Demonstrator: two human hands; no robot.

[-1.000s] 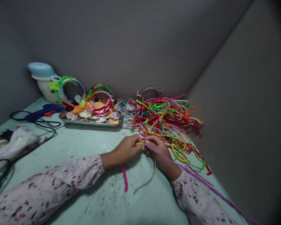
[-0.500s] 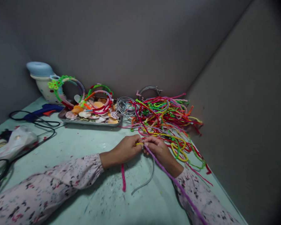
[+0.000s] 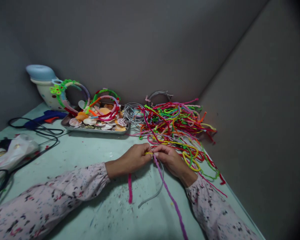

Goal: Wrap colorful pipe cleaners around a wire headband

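My left hand (image 3: pixel 137 158) is closed in a pinch on a yellow fuzzy stem (image 3: pixel 148 153), a bit of which shows between the hands. Against it, my right hand (image 3: pixel 171 160) pinches the near end of a purple fuzzy stem (image 3: pixel 172 198), which hangs down toward the bottom edge. A grey wire (image 3: pixel 156 195) curves down from between the fingers and bends left over the table. Below my left wrist a short pink stem (image 3: pixel 130 189) points downward; its upper end is hidden by the hand.
A metal tray (image 3: pixel 97 130) holds shells and colourful rings. Right of it are coiled wire (image 3: pixel 133 113) and a heap of fuzzy stems (image 3: pixel 177 120). At left stand a blue-lidded container (image 3: pixel 46 86), a blue tool (image 3: pixel 41 119), black cable and a plastic bag (image 3: pixel 20 150).
The purple stem has swung left, away from my right forearm, and hangs more steeply. The grey wire has shifted slightly left. Both hands keep their pinch at nearly the same spot.
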